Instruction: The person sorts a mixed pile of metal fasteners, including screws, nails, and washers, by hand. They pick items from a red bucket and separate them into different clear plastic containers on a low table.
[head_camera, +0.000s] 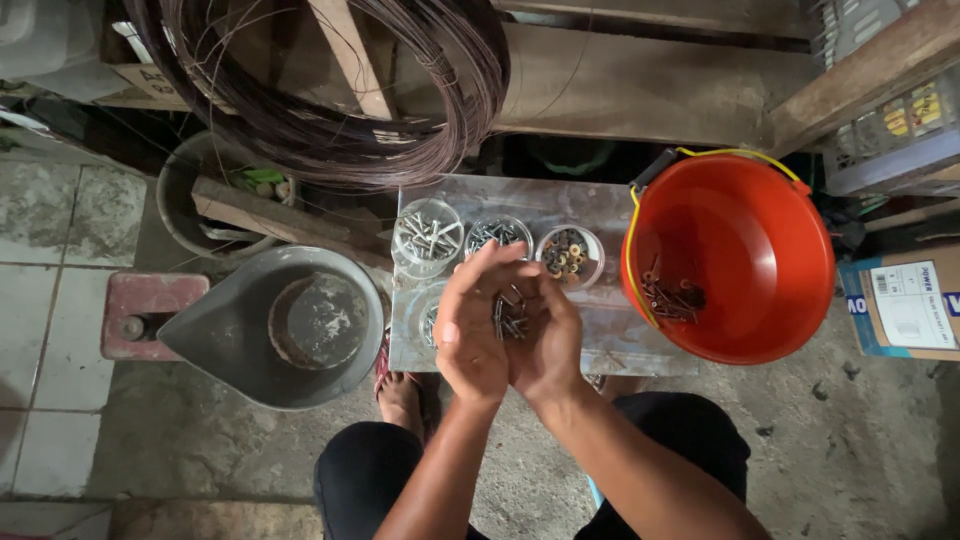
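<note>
Seen from above, two bare hands meet at the centre of the frame. The left hand (470, 335) is cupped, fingers curled up and over; the right hand (545, 345) lies open against it, palm up, cradling a small heap of dark screws (510, 315). The screws lie jumbled, though most have their long axes running roughly up and down the frame; which ends are heads cannot be told. Both hands touch the heap, the right bearing it. Just above the hands, on a grey metal sheet (600, 215), stand three round clear tubs: pale screws (428, 236), grey screws (497, 234), yellowish plugs (568, 254). At right sits an orange bucket (760, 230) holding rusty screws (672, 298). A grey pan (225, 335) lies at left; coiled wire (330, 90) hangs upper left.
</note>
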